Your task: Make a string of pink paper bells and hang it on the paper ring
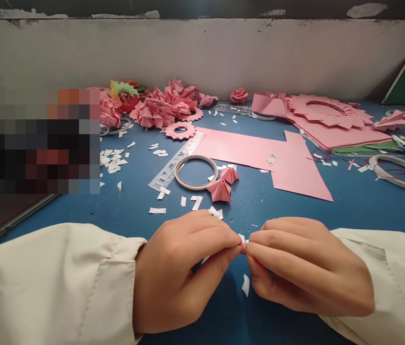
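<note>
My left hand (188, 268) and my right hand (306, 266) meet over the blue table, thumbs and forefingers pinched together. Between the fingertips is a small piece of pink paper (244, 248) with a bit of white at its top; the fingers hide most of it. Just below hangs or lies a white paper strip (246, 285); I cannot tell which. Beyond my hands, two folded pink paper pieces (220, 190) stand beside a roll of double-sided tape (196, 186). The tape overlaps a clear stencil ruler (166, 175).
Cut pink card (249, 146) lies mid-table, with white scraps (112, 160) scattered about. Folded pink paper shapes (166, 105) are heaped at the back. Another tape roll (399, 179) lies right, near a pink paper ring (353, 117). A phone (12, 213) is at left.
</note>
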The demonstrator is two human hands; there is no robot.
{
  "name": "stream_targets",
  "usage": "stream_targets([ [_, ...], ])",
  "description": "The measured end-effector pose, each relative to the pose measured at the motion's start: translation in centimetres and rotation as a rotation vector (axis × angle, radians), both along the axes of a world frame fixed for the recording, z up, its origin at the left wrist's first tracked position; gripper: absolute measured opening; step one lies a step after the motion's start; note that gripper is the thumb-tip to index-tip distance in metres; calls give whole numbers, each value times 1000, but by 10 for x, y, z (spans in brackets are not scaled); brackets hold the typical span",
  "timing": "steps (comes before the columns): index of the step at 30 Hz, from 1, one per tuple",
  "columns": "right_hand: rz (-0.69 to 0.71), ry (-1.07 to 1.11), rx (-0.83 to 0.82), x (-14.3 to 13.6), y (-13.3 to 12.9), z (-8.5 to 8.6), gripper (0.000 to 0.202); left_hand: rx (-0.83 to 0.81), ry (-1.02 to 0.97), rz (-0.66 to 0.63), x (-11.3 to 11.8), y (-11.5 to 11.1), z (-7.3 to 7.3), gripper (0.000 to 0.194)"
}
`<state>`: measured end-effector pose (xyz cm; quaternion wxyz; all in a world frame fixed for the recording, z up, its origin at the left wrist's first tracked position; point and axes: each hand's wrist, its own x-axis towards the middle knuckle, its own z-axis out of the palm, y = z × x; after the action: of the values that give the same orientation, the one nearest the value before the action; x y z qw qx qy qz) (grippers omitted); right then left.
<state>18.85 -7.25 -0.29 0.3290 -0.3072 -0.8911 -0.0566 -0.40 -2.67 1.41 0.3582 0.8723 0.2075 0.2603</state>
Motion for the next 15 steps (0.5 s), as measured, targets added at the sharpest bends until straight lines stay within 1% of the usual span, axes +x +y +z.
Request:
stream_targets([
  [2,-17,-6,6,1,-1,0,12,53,79,-60,-2,1,-1,21],
  [4,-41,7,8,1,-2,-2,13,53,132,-117,-2,2,-1,22],
  [5,-46,22,1,0,-2,-3,14,38,132,-151,-1,3,0,21],
  [8,-52,93,-71,-3,-2,-6,15,-13,44,-236,2,6,2,20],
  [11,-58,158,-163,-7,-1,-7,16,-51,-5,-231,5,7,3,21],
  [15,-87,243,-205,-7,-2,-7,12,-87,-37,-236,7,9,3,22],
])
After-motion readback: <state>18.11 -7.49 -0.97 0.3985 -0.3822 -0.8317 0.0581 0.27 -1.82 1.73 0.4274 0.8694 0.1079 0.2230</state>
